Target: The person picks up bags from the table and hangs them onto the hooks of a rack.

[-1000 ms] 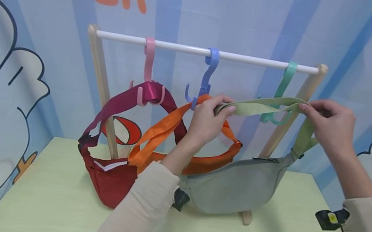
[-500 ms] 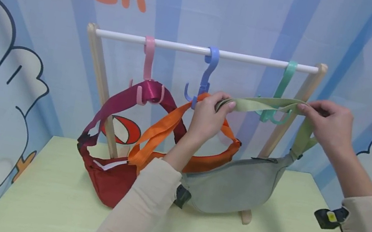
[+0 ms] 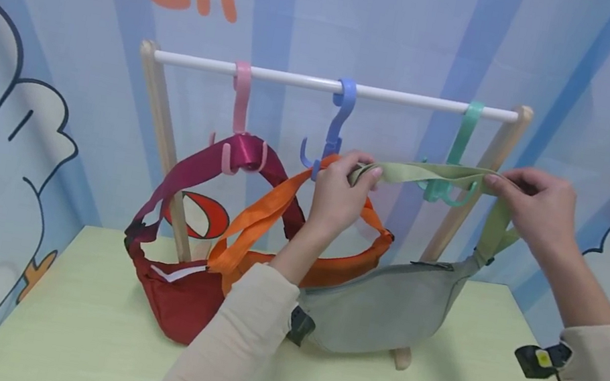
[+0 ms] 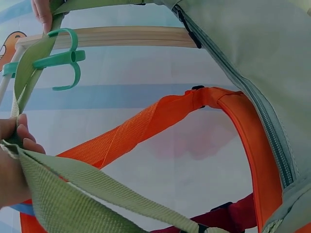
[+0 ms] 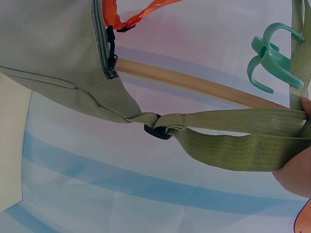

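Both hands hold the light-green strap [image 3: 406, 172] of a grey-green waist bag [image 3: 381, 316], stretched roughly level between them. My left hand [image 3: 339, 193] pinches the strap's left part, in front of the orange bag's strap [image 3: 272, 202]. Near the rack's right post, my right hand [image 3: 546, 209] pinches the other part. The bag hangs tilted below, its right end higher. The strap passes in front of the green hook [image 3: 464, 137]; in the left wrist view, the hook's prongs [image 4: 73, 58] lie beside it. A black buckle [image 5: 158, 131] joins strap and bag in the right wrist view.
A white rail [image 3: 294, 79] on wooden posts [image 3: 166, 125] carries the hooks. A dark-red bag [image 3: 177, 304] hangs from the pink hook [image 3: 240, 104], and an orange bag [image 3: 342, 272] from the blue hook [image 3: 341, 118]. Beneath is a pale-green table [image 3: 70, 340].
The strap between my hands has sunk slightly against the green hook. Both hands keep their hold and have barely moved.
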Action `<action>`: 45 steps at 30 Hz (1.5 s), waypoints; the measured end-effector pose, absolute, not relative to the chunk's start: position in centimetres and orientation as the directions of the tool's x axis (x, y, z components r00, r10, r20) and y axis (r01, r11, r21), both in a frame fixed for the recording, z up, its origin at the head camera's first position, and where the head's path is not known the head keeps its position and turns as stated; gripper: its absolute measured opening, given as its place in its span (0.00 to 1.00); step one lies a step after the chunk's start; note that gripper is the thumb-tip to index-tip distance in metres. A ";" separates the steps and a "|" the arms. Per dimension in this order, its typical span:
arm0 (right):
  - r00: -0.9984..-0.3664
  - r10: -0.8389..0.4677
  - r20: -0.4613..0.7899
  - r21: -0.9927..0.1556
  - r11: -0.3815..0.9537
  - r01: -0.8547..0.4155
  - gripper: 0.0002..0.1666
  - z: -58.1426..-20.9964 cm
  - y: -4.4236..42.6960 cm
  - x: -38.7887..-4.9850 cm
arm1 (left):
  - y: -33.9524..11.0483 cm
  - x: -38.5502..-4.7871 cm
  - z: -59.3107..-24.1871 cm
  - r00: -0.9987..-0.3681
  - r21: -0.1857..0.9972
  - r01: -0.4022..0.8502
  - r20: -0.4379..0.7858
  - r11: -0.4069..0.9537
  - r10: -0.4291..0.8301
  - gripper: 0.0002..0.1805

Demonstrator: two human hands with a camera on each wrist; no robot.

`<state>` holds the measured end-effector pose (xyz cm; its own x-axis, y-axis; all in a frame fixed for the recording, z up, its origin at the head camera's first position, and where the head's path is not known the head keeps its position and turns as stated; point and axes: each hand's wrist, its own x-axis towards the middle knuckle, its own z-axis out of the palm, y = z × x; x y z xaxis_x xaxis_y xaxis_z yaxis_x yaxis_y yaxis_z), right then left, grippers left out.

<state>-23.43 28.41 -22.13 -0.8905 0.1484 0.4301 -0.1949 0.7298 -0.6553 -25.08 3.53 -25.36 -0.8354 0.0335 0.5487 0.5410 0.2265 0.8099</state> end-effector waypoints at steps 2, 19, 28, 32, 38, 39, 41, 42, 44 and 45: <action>-0.893 0.148 0.426 -0.654 0.732 -0.191 0.30 -22.1 28.4 -23.3 | 3.5 -25.1 -25.4 -0.831 0.806 0.547 0.555 0.225 0.029 0.08; -0.909 0.109 0.402 -0.646 0.737 -0.197 0.30 -22.2 28.9 -23.4 | 3.5 -25.2 -25.9 -0.858 0.832 0.510 0.510 0.221 0.058 0.07; -0.916 0.063 0.396 -0.648 0.727 -0.229 0.27 -22.3 29.1 -23.3 | 3.4 -25.4 -26.4 -0.860 0.823 0.506 0.503 0.260 0.081 0.09; -0.923 0.053 0.382 -0.661 0.714 -0.233 0.27 -22.2 29.2 -23.3 | 3.4 -25.4 -26.3 -0.850 0.806 0.525 0.514 0.274 0.118 0.12; -0.925 0.052 0.378 -0.659 0.716 -0.229 0.27 -22.0 29.3 -23.3 | 3.5 -25.4 -26.0 -0.853 0.812 0.521 0.507 0.263 0.124 0.12; -0.924 0.051 0.378 -0.658 0.717 -0.229 0.27 -22.0 29.3 -23.2 | 3.5 -25.3 -26.0 -0.857 0.818 0.514 0.500 0.259 0.123 0.12; -0.924 0.045 0.380 -0.651 0.722 -0.233 0.27 -22.0 29.3 -23.2 | 3.5 -25.3 -25.9 -0.866 0.829 0.500 0.485 0.250 0.121 0.12; -0.923 0.044 0.382 -0.650 0.723 -0.234 0.27 -22.0 29.3 -23.2 | 3.5 -25.3 -25.9 -0.869 0.834 0.494 0.479 0.245 0.122 0.12; -0.923 0.045 0.381 -0.649 0.724 -0.233 0.27 -22.0 29.3 -23.2 | 3.5 -25.2 -25.9 -0.873 0.842 0.487 0.470 0.234 0.127 0.12; -0.924 0.044 0.379 -0.650 0.723 -0.232 0.27 -22.1 29.3 -23.2 | 3.5 -25.2 -25.9 -0.875 0.844 0.485 0.467 0.231 0.131 0.12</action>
